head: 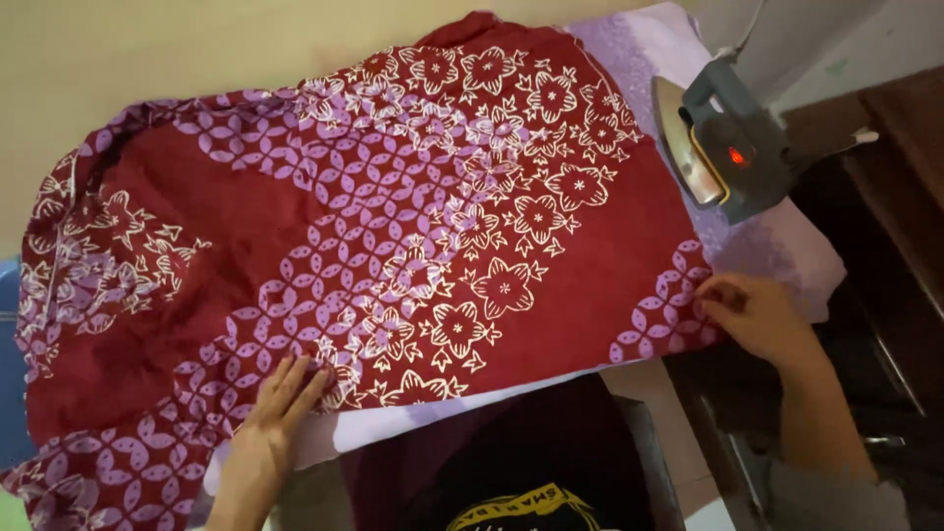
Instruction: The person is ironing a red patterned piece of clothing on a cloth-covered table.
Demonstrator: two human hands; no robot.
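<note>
Head view: maroon patterned cloth (374, 246) spread flat over a lilac-covered ironing board (777, 251), covering most of it. Grey iron (723, 147) stands upright at the board's far right end, red light on. Left hand (280, 403) lies open, palm down on the cloth's near edge. Right hand (752, 315) pinches the cloth's right edge.
</note>
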